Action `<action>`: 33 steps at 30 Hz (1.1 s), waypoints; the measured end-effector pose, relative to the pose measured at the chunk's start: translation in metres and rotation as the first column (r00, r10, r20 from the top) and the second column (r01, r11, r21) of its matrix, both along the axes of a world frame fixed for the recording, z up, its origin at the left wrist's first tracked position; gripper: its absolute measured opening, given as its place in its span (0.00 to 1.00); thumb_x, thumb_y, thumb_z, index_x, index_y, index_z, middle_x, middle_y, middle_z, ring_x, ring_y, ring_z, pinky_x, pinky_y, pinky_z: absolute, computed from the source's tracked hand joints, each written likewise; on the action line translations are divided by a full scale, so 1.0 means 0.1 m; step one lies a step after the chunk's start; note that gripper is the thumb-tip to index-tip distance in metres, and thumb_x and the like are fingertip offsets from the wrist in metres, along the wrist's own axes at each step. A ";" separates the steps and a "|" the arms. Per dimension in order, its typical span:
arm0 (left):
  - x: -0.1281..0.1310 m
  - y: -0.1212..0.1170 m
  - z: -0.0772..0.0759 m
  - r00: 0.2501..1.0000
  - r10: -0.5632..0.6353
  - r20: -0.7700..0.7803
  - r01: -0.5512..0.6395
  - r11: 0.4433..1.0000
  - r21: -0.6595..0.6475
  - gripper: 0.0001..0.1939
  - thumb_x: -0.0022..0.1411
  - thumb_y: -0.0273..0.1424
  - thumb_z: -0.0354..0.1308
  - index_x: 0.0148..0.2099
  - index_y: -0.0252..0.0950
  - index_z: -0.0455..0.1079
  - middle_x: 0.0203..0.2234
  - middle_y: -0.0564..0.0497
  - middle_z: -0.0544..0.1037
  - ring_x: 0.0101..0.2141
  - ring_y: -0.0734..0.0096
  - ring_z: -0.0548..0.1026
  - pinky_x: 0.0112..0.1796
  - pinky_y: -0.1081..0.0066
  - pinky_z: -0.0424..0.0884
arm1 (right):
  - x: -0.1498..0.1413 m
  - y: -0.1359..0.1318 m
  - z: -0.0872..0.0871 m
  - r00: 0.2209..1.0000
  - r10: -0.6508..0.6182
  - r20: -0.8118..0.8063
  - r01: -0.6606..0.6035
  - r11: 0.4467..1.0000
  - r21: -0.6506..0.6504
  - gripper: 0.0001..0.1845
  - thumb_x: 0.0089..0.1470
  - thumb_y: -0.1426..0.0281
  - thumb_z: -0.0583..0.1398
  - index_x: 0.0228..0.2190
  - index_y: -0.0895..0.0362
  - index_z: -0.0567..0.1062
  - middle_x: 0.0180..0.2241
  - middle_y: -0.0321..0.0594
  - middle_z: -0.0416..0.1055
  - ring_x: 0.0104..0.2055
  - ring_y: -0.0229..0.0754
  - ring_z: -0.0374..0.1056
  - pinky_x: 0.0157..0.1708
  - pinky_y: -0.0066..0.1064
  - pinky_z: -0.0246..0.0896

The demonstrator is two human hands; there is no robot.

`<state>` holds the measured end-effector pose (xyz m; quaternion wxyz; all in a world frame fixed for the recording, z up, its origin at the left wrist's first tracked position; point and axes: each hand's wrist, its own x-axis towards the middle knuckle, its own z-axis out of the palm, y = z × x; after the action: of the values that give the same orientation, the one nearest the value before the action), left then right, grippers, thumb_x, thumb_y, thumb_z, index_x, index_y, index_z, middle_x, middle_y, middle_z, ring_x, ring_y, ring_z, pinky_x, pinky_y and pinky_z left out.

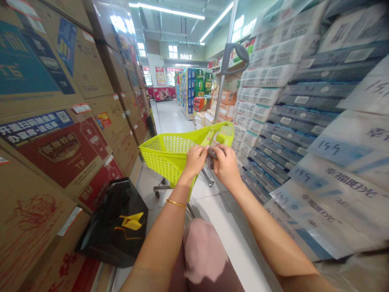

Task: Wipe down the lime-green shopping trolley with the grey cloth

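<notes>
Both my hands meet in front of me over the near rim of a lime-green shopping basket on wheels (170,156). My left hand (196,159), with a gold bangle on its wrist, pinches one side of a small dark object (211,156). My right hand (226,165) grips the other side of it. The object is mostly hidden by my fingers and I cannot make out what it is. The basket's green handle (225,136) sits just above my hands, on a grey pole (223,77).
Stacked brown cartons (60,134) wall the aisle on the left. Piles of packaged tissue (304,117) with handwritten price cards line the right. A black bag with yellow parts (117,225) lies on the floor at left. White tiled floor (170,115) runs ahead towards far shelves.
</notes>
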<state>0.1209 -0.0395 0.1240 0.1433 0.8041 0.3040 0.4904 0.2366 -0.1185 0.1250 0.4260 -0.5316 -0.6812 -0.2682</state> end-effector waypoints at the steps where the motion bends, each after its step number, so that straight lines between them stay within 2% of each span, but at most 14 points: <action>1: 0.00 -0.01 0.01 1.000 0.003 0.005 -0.003 1.000 -0.005 0.20 0.68 0.38 0.43 0.25 0.37 0.63 0.24 0.52 0.68 0.31 0.70 0.68 0.38 0.69 0.63 | 0.03 -0.02 0.01 1.000 0.014 -0.028 -0.014 1.000 -0.019 0.20 0.53 0.77 0.50 0.47 0.58 0.70 0.43 0.49 0.66 0.47 0.47 0.61 0.49 0.41 0.60; 7: -0.09 0.02 0.03 0.995 0.089 0.050 -0.086 0.995 -0.058 0.22 0.65 0.36 0.47 0.18 0.37 0.53 0.18 0.55 0.59 0.26 0.73 0.62 0.31 0.71 0.57 | 0.24 0.02 0.07 0.975 0.098 -0.200 -0.109 0.993 -0.045 0.17 0.55 0.73 0.52 0.46 0.56 0.71 0.42 0.48 0.66 0.46 0.48 0.63 0.48 0.43 0.62; 11: -0.25 0.09 0.03 0.992 0.096 0.085 -0.087 0.991 -0.096 0.19 0.61 0.31 0.49 0.18 0.38 0.52 0.18 0.56 0.60 0.26 0.72 0.62 0.31 0.71 0.57 | 0.27 0.11 0.08 0.964 0.124 -0.237 -0.144 0.987 -0.069 0.16 0.55 0.72 0.52 0.46 0.57 0.70 0.42 0.49 0.67 0.47 0.49 0.63 0.49 0.45 0.62; 17: -0.52 0.20 -0.01 0.988 0.132 0.080 -0.128 0.990 -0.059 0.14 0.60 0.28 0.45 0.21 0.38 0.57 0.21 0.53 0.66 0.30 0.69 0.66 0.36 0.70 0.61 | -0.14 0.16 0.14 0.935 0.293 -0.199 -0.314 0.946 -0.080 0.16 0.58 0.71 0.51 0.47 0.57 0.69 0.45 0.48 0.68 0.49 0.46 0.63 0.51 0.41 0.61; 21: -0.65 0.17 0.04 0.985 0.162 0.059 -0.159 0.986 -0.054 0.15 0.61 0.29 0.44 0.21 0.38 0.58 0.21 0.53 0.67 0.29 0.68 0.66 0.36 0.69 0.62 | -0.52 0.14 0.20 0.961 0.238 -0.140 -0.256 0.958 -0.130 0.16 0.58 0.70 0.51 0.47 0.58 0.70 0.42 0.48 0.69 0.45 0.47 0.65 0.45 0.41 0.64; 24: -0.71 0.09 0.12 0.994 0.094 0.064 -0.089 0.994 -0.070 0.13 0.60 0.29 0.46 0.25 0.37 0.64 0.25 0.51 0.72 0.32 0.68 0.69 0.39 0.68 0.63 | -0.71 0.15 0.19 0.974 0.203 -0.101 -0.216 0.967 -0.133 0.17 0.58 0.70 0.51 0.47 0.58 0.70 0.41 0.49 0.69 0.43 0.47 0.65 0.44 0.42 0.64; 28: -0.73 0.03 0.17 0.990 0.056 0.132 -0.033 0.985 -0.171 0.13 0.61 0.29 0.44 0.29 0.37 0.68 0.29 0.50 0.75 0.33 0.68 0.71 0.39 0.69 0.65 | -0.78 0.22 0.15 0.959 0.257 -0.116 -0.268 0.959 -0.090 0.18 0.57 0.72 0.51 0.49 0.59 0.68 0.42 0.50 0.68 0.45 0.47 0.65 0.46 0.41 0.64; 31: -0.72 0.04 0.15 0.987 0.097 0.126 -0.077 0.985 -0.157 0.13 0.60 0.28 0.45 0.27 0.37 0.67 0.28 0.50 0.74 0.34 0.69 0.70 0.40 0.68 0.65 | -0.71 0.28 0.15 0.951 0.302 -0.061 -0.307 0.946 -0.106 0.17 0.57 0.72 0.51 0.48 0.57 0.69 0.41 0.48 0.68 0.43 0.46 0.65 0.45 0.40 0.65; 33: -0.72 0.06 0.13 0.985 0.128 0.120 -0.111 0.984 -0.141 0.14 0.61 0.28 0.45 0.24 0.37 0.64 0.25 0.51 0.72 0.31 0.69 0.69 0.38 0.69 0.64 | -0.66 0.30 0.16 0.946 0.322 -0.038 -0.324 0.938 -0.125 0.16 0.57 0.73 0.52 0.46 0.57 0.69 0.40 0.46 0.68 0.42 0.44 0.65 0.44 0.39 0.66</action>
<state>0.0489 -0.0331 0.1370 0.1863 0.7398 0.3742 0.5272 0.1705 -0.0881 0.1412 0.4347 -0.4413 -0.7715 -0.1453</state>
